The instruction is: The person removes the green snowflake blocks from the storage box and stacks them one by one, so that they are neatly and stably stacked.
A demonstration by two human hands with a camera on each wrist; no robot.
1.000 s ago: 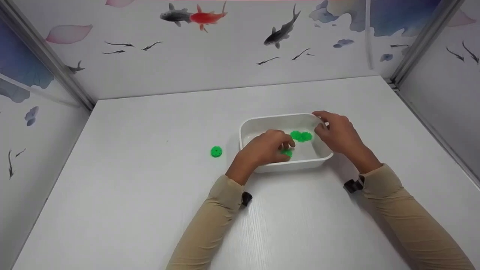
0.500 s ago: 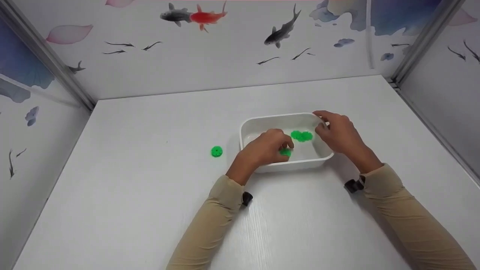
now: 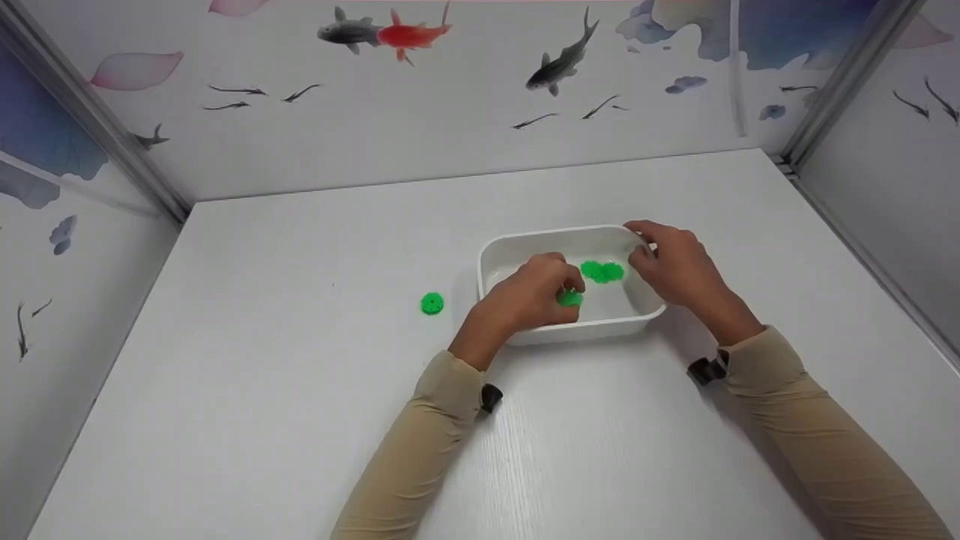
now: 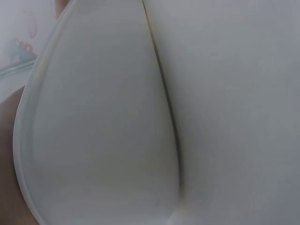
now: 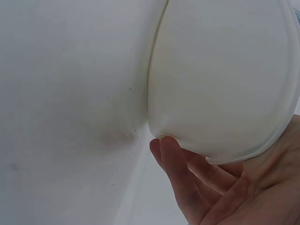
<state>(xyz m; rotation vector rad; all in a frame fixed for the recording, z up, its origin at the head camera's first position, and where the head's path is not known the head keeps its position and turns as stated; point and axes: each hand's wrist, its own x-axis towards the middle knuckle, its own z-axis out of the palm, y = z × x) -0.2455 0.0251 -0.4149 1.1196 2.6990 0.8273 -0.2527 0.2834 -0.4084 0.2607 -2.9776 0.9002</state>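
In the head view my left hand [image 3: 534, 292] reaches over the near rim of a white plastic tub [image 3: 576, 330]. Its thumb and fingers pinch a green notched disc [image 3: 570, 298] inside. My right hand [image 3: 679, 266] grips the tub's right end, thumb inside the wall. The right wrist view has the right-hand fingers [image 5: 176, 161] curled against the tub's outer wall [image 5: 225, 84]. A cluster of green notched discs [image 3: 602, 271] lies on the tub floor towards the back. In the left wrist view, the tub's outer wall [image 4: 98, 112] hides most of the left hand [image 4: 9, 164].
Left of the tub, one more green notched disc [image 3: 432, 303] lies flat on the white table [image 3: 285, 390]. Panels printed with fish [image 3: 420, 112] enclose the table at the back and both sides.
My left hand's fingers have drawn in around the green disc, which has risen slightly. The right hand, the tub and the other discs have stayed in place.
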